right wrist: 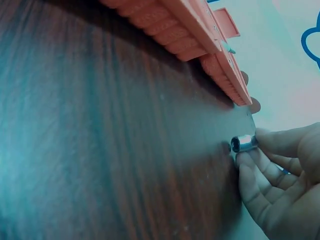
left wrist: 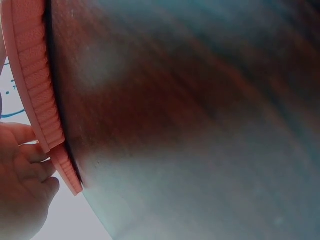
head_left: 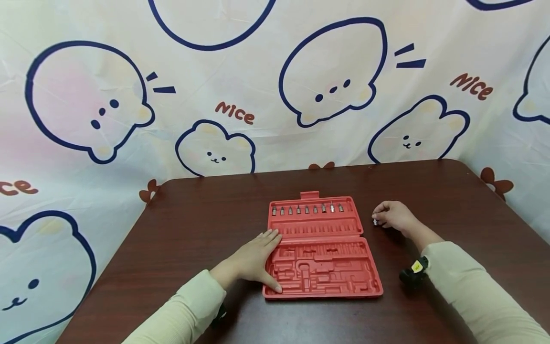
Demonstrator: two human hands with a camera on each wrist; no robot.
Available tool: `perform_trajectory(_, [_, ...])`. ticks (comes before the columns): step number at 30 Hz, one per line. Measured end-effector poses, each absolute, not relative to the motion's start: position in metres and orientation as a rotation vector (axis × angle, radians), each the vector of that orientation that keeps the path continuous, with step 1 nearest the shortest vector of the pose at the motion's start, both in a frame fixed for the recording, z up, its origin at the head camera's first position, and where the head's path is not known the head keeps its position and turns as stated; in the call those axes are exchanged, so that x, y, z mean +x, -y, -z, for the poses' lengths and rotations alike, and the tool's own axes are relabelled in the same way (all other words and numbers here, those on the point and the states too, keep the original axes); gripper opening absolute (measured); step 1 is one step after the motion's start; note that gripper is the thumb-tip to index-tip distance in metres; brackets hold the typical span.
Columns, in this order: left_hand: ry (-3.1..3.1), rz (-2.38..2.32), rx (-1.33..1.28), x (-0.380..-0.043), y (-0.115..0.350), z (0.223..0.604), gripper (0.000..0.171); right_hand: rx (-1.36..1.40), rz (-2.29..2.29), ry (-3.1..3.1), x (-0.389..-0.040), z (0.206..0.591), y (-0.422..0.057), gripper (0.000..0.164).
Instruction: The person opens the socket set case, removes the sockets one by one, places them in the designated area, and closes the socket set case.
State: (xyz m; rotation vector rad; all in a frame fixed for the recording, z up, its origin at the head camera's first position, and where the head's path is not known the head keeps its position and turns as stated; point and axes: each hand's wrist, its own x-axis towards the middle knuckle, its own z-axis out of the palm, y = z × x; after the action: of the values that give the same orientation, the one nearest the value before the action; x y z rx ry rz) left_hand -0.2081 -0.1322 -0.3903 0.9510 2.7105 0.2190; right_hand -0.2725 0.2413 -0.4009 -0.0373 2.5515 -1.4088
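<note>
A red plastic case (head_left: 326,295) lies opened flat on the table, its two halves hinged together. Several small metal pieces (head_left: 307,209) stand in a row in the far half; the near half shows moulded hollows without tools. My left hand (head_left: 254,259) rests along the case's left side, fingers extended near the hinge and thumb on the front left corner. To the right of the case, my right hand (head_left: 395,217) pinches a small shiny metal socket (right wrist: 245,143) between thumb and fingertips. The socket's hollow end faces the right wrist camera, close over the tabletop.
The dark brown wooden table (head_left: 206,210) reaches back to a hanging cloth (head_left: 266,86) printed with bears. A black wrist strap (head_left: 413,274) with a yellow label sits at the right cuff.
</note>
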Motion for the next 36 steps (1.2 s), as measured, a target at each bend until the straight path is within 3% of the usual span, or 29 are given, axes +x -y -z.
perform_trajectory(14, [-2.698, -0.245, 0.906, -0.2055, 0.1318, 0.3913, 0.119, -0.023, 1.25, -2.676, -0.276, 0.4028, -0.2336, 0.014])
perform_trajectory(36, [-2.706, -0.239, 0.946, -0.2071, 0.1325, 0.3906, 0.119, 0.011, 1.29, -2.631, -0.2752, 0.3986, -0.2371, 0.02])
